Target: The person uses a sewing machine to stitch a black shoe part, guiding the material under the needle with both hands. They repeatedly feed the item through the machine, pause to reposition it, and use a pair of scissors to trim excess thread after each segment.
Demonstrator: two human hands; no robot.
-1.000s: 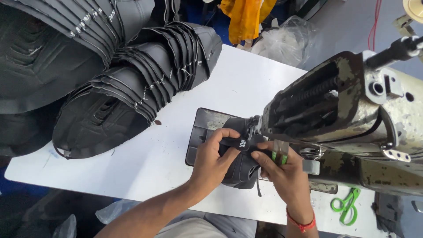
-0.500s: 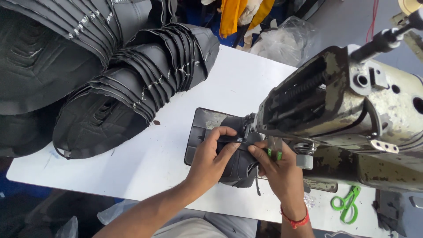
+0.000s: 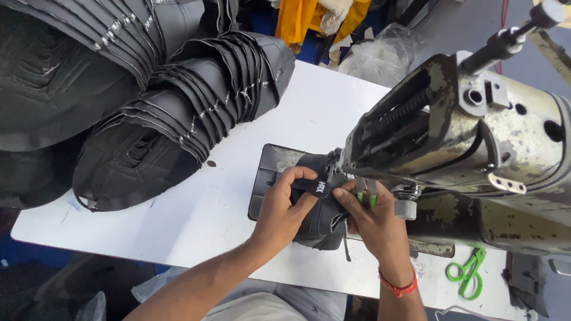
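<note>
under sewing machine head (image 3: 470, 137): black fabric piece (image 3: 321, 211) pinched between left hand (image 3: 284, 205) and right hand (image 3: 372, 217), both grips closed on it.

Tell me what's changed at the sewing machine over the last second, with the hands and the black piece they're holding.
Very little. Both hands kept their grip: the left hand and right hand pinch the small black fabric piece with its label strip at the worn grey sewing machine; the hands edged slightly left. The stacked black padded pieces, white table and green scissors stayed put.
</note>
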